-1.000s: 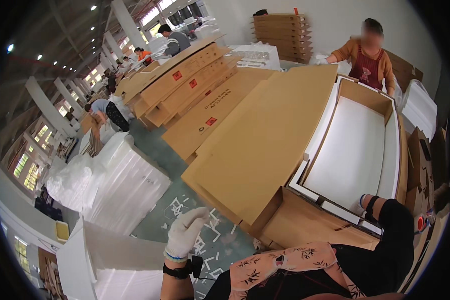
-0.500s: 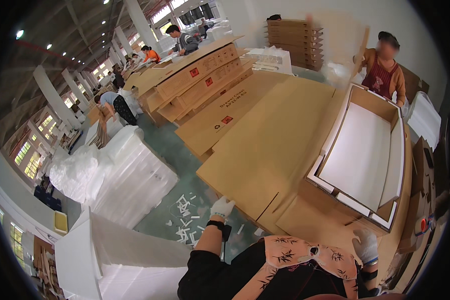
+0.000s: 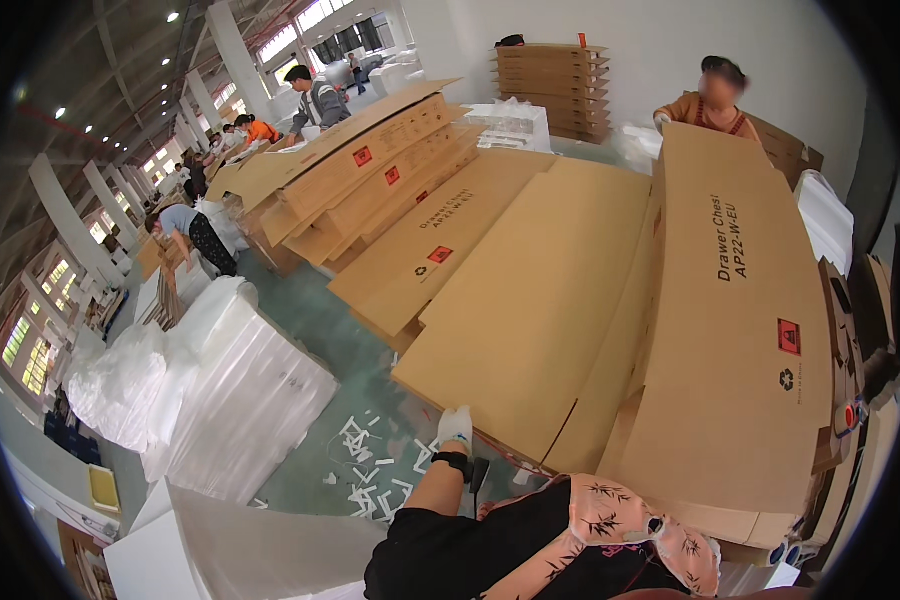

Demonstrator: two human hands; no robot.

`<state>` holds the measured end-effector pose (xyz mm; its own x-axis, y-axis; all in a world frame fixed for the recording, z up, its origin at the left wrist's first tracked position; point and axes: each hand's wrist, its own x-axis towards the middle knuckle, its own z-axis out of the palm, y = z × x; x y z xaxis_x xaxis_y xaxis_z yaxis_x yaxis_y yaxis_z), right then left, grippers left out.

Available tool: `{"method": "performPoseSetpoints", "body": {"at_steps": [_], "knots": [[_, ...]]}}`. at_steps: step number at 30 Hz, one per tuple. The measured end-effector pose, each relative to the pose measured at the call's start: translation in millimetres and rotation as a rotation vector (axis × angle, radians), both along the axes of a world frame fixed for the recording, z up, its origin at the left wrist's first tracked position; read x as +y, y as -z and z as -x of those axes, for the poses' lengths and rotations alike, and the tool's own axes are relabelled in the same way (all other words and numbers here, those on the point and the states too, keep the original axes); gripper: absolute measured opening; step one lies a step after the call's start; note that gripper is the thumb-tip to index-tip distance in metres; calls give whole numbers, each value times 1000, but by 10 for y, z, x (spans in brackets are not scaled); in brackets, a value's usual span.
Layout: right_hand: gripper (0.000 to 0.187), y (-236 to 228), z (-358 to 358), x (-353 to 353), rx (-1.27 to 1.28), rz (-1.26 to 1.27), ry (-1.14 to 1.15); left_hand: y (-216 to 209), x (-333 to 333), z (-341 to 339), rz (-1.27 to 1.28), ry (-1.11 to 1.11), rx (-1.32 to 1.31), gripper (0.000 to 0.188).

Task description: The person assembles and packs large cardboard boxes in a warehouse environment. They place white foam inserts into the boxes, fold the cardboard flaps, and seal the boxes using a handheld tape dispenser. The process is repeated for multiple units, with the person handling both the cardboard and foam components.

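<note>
My left hand, in a white glove, is at the near left edge of a wide brown cardboard sheet. Its fingers are together and look closed on that edge. To the right, a long brown cardboard panel with printed text and a red label covers the spot where the open carton showed. My right hand is out of sight around the panel's near end. A co-worker's gloved hand is at the panel's far left corner.
Folded cartons are piled beyond the sheet. White wrapped foam stands at left, with white foam boards nearer. White scraps litter the green floor. A co-worker stands at the far right.
The brown panel has come down over the open carton and its white lining. My right hand has gone out of view. My left hand stays at the sheet's edge. The view has shifted.
</note>
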<state>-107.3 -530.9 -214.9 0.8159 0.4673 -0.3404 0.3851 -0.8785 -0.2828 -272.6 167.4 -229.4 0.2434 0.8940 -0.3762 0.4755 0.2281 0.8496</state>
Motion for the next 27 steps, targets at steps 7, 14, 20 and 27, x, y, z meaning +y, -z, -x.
{"method": "performPoseSetpoints", "body": {"at_steps": [7, 14, 20, 27], "knots": [[29, 57, 300, 372, -62, 17, -16, -299, 85, -66, -293, 463, 195, 45], [27, -277, 111, 1464, -321, -153, -269, -262, 109, 99, -236, 571, 34, 51], [25, -708, -81, 3090, -362, -355, -573, 266, 198, 246, 29, 259, -462, 33], [54, -783, 13, 3637, -457, -272, -782, -168, 121, 175, 165, 462, -267, 32]]}}
